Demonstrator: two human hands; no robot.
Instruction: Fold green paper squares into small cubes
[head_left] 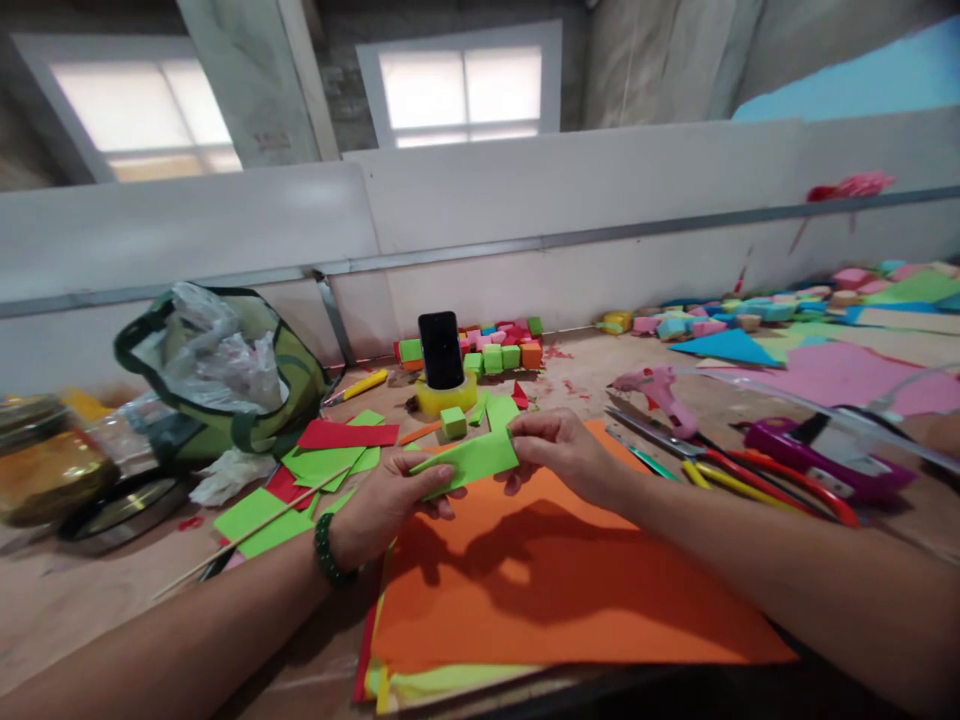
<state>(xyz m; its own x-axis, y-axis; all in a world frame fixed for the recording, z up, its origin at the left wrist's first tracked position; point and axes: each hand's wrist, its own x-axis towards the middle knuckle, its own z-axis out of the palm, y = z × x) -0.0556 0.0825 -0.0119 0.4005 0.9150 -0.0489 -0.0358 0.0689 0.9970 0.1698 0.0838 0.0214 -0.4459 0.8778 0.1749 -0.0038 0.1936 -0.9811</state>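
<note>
Between my two hands a strip of light green craft paper (pixel 474 460) is held up above the orange sheet (pixel 585 590). My left hand (pixel 397 490), with a dark green bead bracelet at the wrist, pinches the strip's left end between thumb and fingers. At the other end, my right hand (pixel 555 448) grips the edge near the top corner. Just behind the strip sit a small green paper cube (pixel 453 422) and another green piece (pixel 501 410). Green offcuts (pixel 330 465) and a red strip (pixel 349 434) lie left of my left hand.
A phone (pixel 441 350) leans upright in a yellow tape roll (pixel 442 398). Paper cubes (pixel 510 356) are piled behind it. On the right lie a pink glue gun (pixel 660 395), scissors (pixel 652 432) and a purple tape dispenser (pixel 825 460). Leftward stand a green bag (pixel 292 370) and a jar (pixel 45 460).
</note>
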